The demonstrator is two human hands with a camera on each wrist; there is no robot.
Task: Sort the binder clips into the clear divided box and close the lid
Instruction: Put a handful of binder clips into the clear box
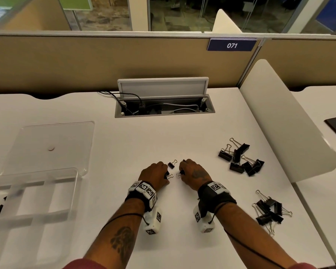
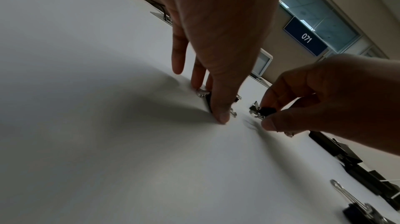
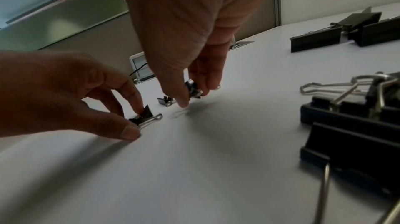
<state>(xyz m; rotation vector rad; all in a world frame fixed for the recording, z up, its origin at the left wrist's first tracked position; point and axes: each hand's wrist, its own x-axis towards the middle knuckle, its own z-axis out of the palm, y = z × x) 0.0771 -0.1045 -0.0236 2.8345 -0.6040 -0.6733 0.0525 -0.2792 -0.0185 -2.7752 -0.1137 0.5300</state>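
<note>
1. The left hand has a black wrist strap that carries white blocks with black-and-white square markers.
2. A white camera block with the same markers hangs under the left wrist, in the lower centre of the frame.
3. The right hand has a wider black wrap and its own white marker block.
4. A thin black cable runs along each forearm.
5. Dark tattoos show on the left forearm and on the back of the right hand.
6. Dark red sleeves show at the bottom edge.
</note>
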